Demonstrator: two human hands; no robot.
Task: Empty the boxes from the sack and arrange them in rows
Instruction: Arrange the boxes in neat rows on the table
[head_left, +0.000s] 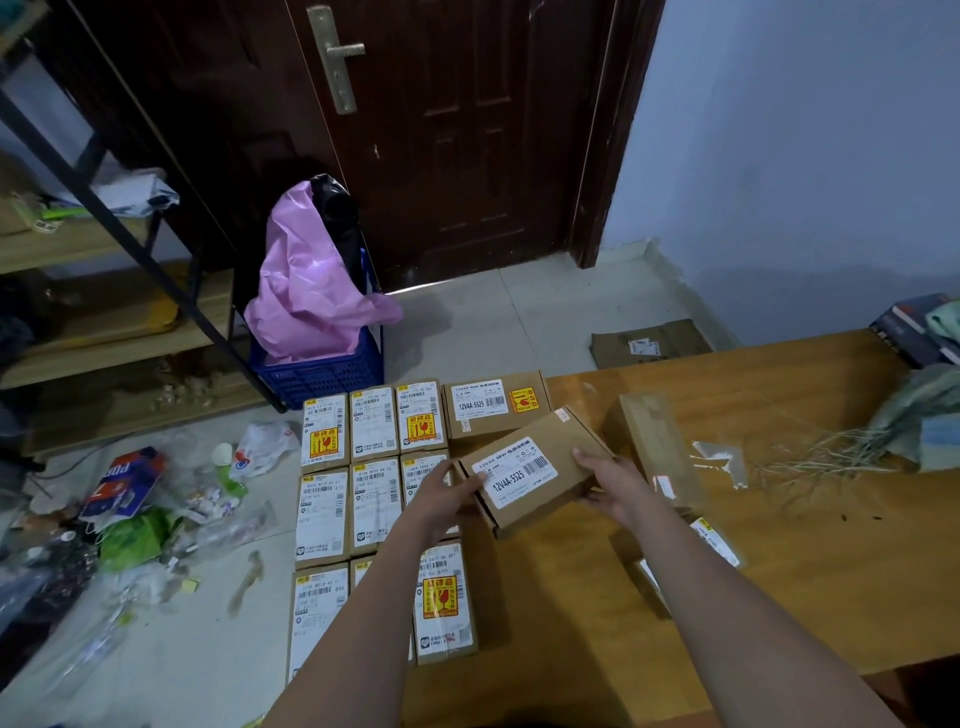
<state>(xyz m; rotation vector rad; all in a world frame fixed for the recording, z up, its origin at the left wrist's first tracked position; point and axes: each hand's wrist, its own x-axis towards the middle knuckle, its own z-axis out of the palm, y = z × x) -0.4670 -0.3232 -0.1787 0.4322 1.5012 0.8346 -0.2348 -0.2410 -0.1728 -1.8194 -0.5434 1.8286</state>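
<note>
Both my hands hold one brown cardboard box with a white 12V4A-5525 label, tilted above the table. My left hand grips its left end and my right hand grips its right end. Below and to the left, several labelled boxes lie in rows on the wooden table. A matching 12V4A box lies flat at the end of the far row. Another brown box rests just right of my hands. The greenish sack, with loose straw-like strands, lies at the table's right edge.
A blue crate with a pink plastic bag stands by the dark door. Litter and wrappers cover the floor at left. Wooden shelves stand far left. A flat cardboard piece lies on the floor.
</note>
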